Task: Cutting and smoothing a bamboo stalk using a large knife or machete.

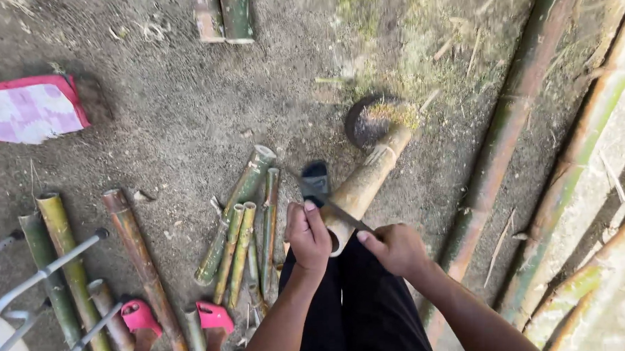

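Head view: both hands grip a knife [334, 208] on bamboo [368, 180] over dirt ground [179, 118].

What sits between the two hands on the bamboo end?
In the head view, a knife blade spans the gap between the left hand and right hand, lying across the near end of the bamboo tube.

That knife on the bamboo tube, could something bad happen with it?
Maybe. The left hand grips the bamboo tube right beside the knife blade that the right hand holds, so a slip could cut fingers. The tube's near end sits by the person's legs, so the blade might also jump toward them.
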